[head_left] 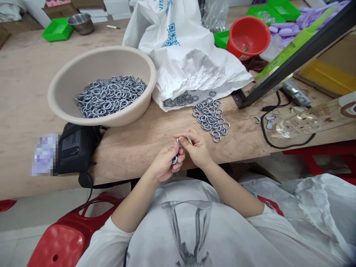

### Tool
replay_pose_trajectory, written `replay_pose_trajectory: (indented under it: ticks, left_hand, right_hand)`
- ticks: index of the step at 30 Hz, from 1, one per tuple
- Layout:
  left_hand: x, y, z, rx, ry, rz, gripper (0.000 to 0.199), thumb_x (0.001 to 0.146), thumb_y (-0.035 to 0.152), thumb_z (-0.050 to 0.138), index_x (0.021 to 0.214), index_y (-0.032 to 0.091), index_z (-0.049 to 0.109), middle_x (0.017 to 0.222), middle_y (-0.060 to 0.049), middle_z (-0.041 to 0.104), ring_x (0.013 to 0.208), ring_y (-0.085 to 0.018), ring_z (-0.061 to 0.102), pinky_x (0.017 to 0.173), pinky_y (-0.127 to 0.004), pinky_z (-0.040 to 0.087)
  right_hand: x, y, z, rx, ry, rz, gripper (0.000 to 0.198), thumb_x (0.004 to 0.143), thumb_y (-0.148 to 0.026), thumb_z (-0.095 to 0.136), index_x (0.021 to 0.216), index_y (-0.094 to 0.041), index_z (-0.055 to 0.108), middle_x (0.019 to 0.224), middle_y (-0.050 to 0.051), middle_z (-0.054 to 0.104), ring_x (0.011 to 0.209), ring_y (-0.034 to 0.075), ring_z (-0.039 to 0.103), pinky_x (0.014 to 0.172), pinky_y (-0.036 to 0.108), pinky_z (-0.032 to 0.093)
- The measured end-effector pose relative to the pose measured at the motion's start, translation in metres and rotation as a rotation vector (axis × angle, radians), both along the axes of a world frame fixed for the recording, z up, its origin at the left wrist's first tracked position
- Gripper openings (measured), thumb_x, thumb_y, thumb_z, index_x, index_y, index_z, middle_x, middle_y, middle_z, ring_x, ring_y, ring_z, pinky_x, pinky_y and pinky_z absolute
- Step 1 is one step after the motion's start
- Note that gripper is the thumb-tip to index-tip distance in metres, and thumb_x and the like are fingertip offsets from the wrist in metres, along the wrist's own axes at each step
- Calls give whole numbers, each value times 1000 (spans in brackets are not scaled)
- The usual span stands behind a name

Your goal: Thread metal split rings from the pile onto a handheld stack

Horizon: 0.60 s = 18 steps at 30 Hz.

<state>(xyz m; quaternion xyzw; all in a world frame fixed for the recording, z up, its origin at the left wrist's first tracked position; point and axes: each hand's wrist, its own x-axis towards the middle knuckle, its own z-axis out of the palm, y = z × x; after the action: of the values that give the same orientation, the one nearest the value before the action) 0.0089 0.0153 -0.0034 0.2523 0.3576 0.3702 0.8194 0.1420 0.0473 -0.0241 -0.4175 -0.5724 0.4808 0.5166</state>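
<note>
Right of the basin (133, 65) and nearer me, my left hand (164, 163) pinches a ring (178, 141), my right hand (198, 149) grips a thin tool (189, 139) beside it; best, I judge, ring firm, tip clear of thumbs.

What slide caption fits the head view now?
Left hand holds grey rings, right hand a slim object, near a beige basin and a loose ring pile.

Back left of table (30, 74): green tray (57, 31), steel bowl (81, 28) beside it. Back right: red tub (250, 34), few bits (244, 49) inside; purple pieces (286, 31) to its right. Black bar (299, 54) slants across right. Clear container (308, 121) right edge, black cable (280, 148) beside it. Black pouch (76, 150) front left. Red stool (62, 239) below.
</note>
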Motion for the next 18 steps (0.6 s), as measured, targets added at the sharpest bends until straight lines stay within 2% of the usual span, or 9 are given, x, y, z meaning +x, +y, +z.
replay_pose_trajectory:
  ticks: [4, 7, 10, 13, 18]
  left_hand:
    - [5, 0, -5, 40, 54, 52, 61, 71, 75, 65, 77, 17, 47, 56, 5, 49, 36, -2, 34, 34, -13, 20]
    - [6, 0, -6, 50, 59, 84, 61, 70, 74, 67, 76, 17, 46, 55, 6, 48, 35, -2, 34, 34, -13, 20]
    - [4, -1, -5, 35, 16, 132, 59, 68, 69, 74, 74, 18, 43, 54, 7, 46, 36, -2, 32, 34, -12, 21]
    - [5, -2, -4, 28, 3, 182, 56, 68, 63, 78, 74, 19, 43, 52, 7, 46, 37, -2, 33, 34, -12, 23]
    - [7, -4, 1, 24, -10, 135, 54, 74, 64, 72, 68, 18, 44, 50, 5, 48, 37, -3, 33, 34, -13, 24]
  right_hand:
    - [-6, -5, -3, -110, 58, 3, 33, 87, -55, 64, 91, -24, 74, 72, -1, 56, 63, 13, 53, 63, 29, 47]
    - [-6, -7, -4, -17, 13, -49, 31, 91, -52, 61, 87, -24, 75, 73, 0, 55, 72, 15, 57, 72, 30, 48]
    - [-3, -8, -2, 106, -21, -20, 27, 91, -48, 62, 94, -25, 76, 80, 2, 59, 82, 16, 58, 82, 33, 48]
    - [-1, -9, 2, 166, -39, -17, 25, 85, -46, 70, 98, -24, 75, 86, 2, 62, 83, 17, 59, 80, 32, 48]
    - [-3, -4, 4, 134, -93, -15, 31, 86, -52, 66, 85, -22, 73, 78, 2, 61, 75, 16, 58, 70, 30, 47]
